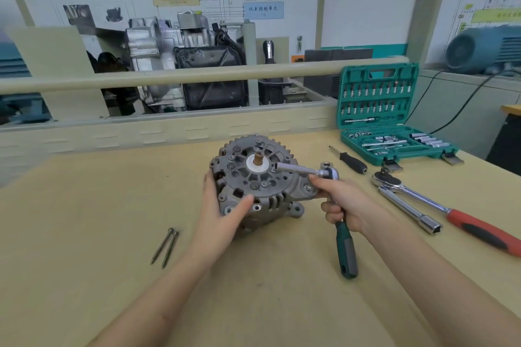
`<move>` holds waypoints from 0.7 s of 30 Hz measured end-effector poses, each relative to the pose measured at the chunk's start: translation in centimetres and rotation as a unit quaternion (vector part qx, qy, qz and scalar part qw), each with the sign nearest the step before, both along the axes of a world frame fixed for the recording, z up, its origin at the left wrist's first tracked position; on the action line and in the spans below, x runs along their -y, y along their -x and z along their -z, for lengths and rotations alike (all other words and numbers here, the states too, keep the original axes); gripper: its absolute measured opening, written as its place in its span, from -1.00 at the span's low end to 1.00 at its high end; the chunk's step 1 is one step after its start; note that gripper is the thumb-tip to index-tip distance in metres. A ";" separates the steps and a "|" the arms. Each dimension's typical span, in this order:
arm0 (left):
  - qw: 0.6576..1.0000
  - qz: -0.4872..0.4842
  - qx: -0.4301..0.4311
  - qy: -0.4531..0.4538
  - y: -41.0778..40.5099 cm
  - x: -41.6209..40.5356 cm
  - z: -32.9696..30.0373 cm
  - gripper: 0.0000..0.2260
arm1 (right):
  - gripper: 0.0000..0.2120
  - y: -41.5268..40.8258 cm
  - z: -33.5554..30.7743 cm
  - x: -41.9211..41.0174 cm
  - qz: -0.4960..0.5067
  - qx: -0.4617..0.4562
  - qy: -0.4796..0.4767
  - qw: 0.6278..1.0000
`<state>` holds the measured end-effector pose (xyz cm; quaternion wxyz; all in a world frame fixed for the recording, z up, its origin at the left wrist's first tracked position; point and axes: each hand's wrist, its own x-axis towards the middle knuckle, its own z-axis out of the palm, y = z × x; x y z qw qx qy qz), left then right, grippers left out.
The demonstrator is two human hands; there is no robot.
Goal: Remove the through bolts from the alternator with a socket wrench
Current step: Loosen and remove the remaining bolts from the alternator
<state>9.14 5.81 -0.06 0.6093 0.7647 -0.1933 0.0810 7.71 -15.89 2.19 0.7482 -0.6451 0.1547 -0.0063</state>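
Right hand (342, 207) grips the socket wrench (328, 177), its extension seated on a bolt atop the alternator (255, 180) at mid-desk (84, 220); left hand (222, 213), fingers straight, braces the housing, which looks heavy, rigid, best steadied by its casing.

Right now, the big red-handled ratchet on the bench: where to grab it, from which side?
Take the red ratchet by its red grip, from above. It lies flat on the bench, head toward the socket case, grip toward the near right edge. The extension bar crowds the shaft, so the bare grip is likely easiest.
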 end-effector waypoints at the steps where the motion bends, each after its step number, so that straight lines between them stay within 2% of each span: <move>1: 0.999 0.019 -0.025 0.023 -0.5 -0.6 -0.1 -0.28 | -0.91 0.7 0.0 -0.4 -0.007 0.000 0.003 1.000; 3: 0.997 0.018 -0.060 0.053 -1.4 -2.1 -0.1 -0.30 | -0.86 2.2 0.2 -1.5 -0.024 0.002 0.014 1.000; 4: 0.996 -0.013 -0.064 0.062 -1.9 -2.7 0.1 -0.39 | -0.84 3.0 0.4 -2.3 -0.035 0.002 0.023 0.999; 7: 0.983 -0.126 -0.080 0.112 -2.8 -3.3 0.9 -0.83 | -0.85 5.0 0.7 -5.1 -0.098 -0.004 0.054 0.994; 9: 0.977 -0.127 -0.096 0.141 -2.5 -2.6 1.2 -0.93 | -0.85 5.8 0.6 -6.3 -0.146 -0.007 0.068 0.987; 11: 0.974 -0.087 -0.130 0.166 -1.9 -2.0 1.3 -0.78 | -0.86 6.1 0.3 -6.5 -0.168 0.004 0.099 0.981; 14: 0.978 -0.033 -0.149 0.144 -1.0 -1.2 1.4 -0.50 | -0.94 6.5 -0.5 -5.2 -0.164 0.039 0.095 0.981; 17: 0.983 -0.023 -0.136 0.121 -0.3 -0.9 1.3 -0.41 | -0.90 7.0 -1.5 -3.6 -0.162 0.056 0.086 0.981; 18: 0.984 -0.024 -0.131 0.119 -0.3 -0.9 1.3 -0.40 | -0.81 7.1 -2.2 -3.2 -0.159 0.064 0.097 0.980; 20: 0.985 -0.032 -0.121 0.120 -0.2 -0.8 1.2 -0.44 | -0.64 7.3 -3.8 -2.9 -0.135 0.086 0.162 0.974; 21: 0.985 -0.040 -0.111 0.126 -0.1 -0.8 1.2 -0.49 | -0.62 7.4 -4.7 -2.9 -0.113 0.102 0.209 0.966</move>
